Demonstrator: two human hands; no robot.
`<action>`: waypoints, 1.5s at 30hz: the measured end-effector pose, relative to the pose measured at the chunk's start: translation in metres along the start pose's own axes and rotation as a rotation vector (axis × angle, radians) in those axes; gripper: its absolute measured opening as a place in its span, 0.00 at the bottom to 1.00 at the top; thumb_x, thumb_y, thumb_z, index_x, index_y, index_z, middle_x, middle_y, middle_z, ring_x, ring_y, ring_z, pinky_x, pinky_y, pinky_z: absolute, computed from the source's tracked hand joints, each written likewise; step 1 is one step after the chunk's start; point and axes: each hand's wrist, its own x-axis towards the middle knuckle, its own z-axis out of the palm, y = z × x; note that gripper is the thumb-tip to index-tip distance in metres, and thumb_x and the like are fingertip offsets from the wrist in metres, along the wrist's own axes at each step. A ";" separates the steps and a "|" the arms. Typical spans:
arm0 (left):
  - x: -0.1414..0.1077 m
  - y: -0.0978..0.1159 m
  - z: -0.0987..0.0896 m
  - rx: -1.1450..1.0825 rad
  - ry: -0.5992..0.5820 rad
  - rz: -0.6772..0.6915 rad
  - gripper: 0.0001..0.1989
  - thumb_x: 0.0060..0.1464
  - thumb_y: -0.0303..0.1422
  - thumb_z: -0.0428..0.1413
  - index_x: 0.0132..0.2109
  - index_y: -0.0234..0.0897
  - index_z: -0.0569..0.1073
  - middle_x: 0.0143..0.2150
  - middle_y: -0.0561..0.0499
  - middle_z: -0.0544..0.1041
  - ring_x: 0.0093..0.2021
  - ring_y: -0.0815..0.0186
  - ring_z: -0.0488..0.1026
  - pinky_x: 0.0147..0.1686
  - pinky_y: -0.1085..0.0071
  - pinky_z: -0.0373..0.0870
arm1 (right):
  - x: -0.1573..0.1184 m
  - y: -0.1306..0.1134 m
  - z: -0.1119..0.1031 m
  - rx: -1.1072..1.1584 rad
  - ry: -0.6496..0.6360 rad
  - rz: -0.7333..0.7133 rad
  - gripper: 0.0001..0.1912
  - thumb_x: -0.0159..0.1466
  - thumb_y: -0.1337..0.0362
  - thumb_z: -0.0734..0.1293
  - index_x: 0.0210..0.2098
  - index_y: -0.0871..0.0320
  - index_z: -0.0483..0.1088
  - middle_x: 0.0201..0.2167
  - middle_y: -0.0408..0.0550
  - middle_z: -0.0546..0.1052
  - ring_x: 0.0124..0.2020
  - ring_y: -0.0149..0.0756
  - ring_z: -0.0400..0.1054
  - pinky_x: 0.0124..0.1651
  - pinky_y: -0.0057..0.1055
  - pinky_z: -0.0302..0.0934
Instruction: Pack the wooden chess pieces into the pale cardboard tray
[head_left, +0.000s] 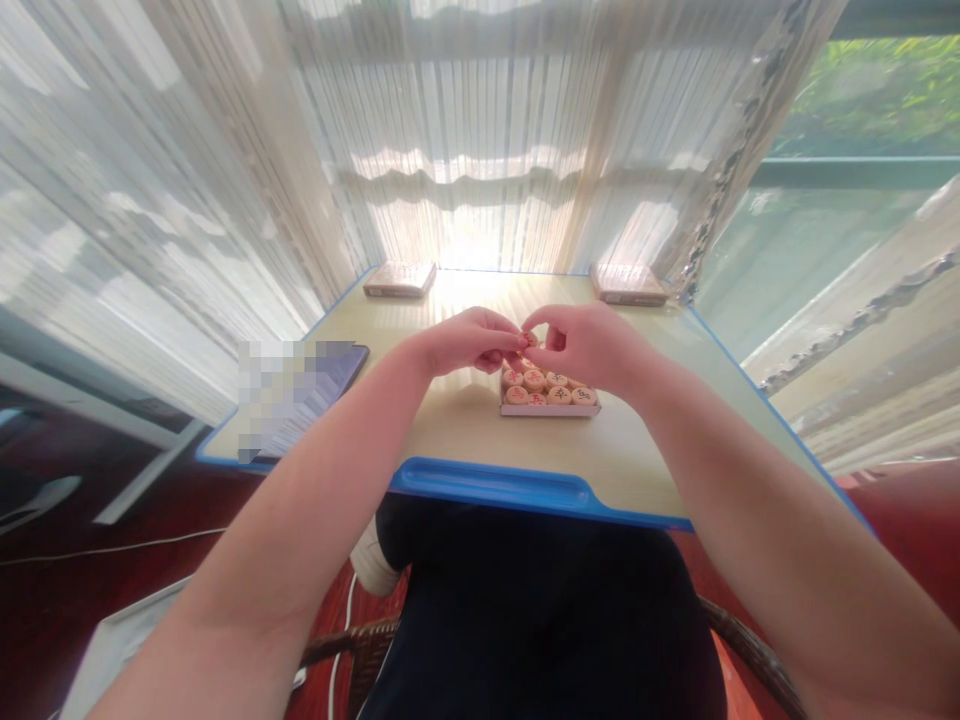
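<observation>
Between the fingertips of both hands is a round Chinese chess piece with a red marking. My left hand pinches it from the left, its other fingers curled below. From the right, thumb and forefinger of my right hand close on the same piece. Just under the hands sits a shallow box on the table, holding rows of wooden Chinese chess pieces with red and black characters. The back rows of the box are partly hidden by my hands.
The pale table has a blue edge and a blue pencil groove in front. Flat boxes stand at the back left and back right. A dark folder-like item, partly pixelated, lies left. Sheer curtains hang behind.
</observation>
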 end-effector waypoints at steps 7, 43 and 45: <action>-0.002 0.002 0.003 -0.004 -0.017 -0.019 0.12 0.45 0.35 0.64 0.31 0.28 0.76 0.26 0.43 0.76 0.19 0.78 0.60 0.17 0.77 0.53 | 0.000 -0.001 -0.005 -0.051 -0.042 -0.035 0.13 0.57 0.59 0.65 0.40 0.54 0.75 0.23 0.40 0.74 0.23 0.29 0.64 0.28 0.28 0.51; 0.003 0.000 0.000 -0.067 0.214 0.062 0.12 0.46 0.38 0.61 0.34 0.32 0.75 0.29 0.46 0.77 0.19 0.75 0.65 0.18 0.75 0.57 | -0.003 0.000 -0.011 -0.151 -0.577 0.092 0.13 0.53 0.53 0.66 0.32 0.54 0.71 0.25 0.43 0.71 0.23 0.30 0.61 0.26 0.29 0.47; 0.004 0.000 0.000 -0.074 0.207 0.068 0.12 0.46 0.37 0.61 0.34 0.31 0.75 0.29 0.46 0.77 0.19 0.75 0.65 0.18 0.75 0.57 | -0.003 0.000 -0.012 -0.141 -0.565 0.098 0.12 0.53 0.54 0.66 0.32 0.54 0.72 0.25 0.43 0.72 0.23 0.30 0.61 0.26 0.29 0.47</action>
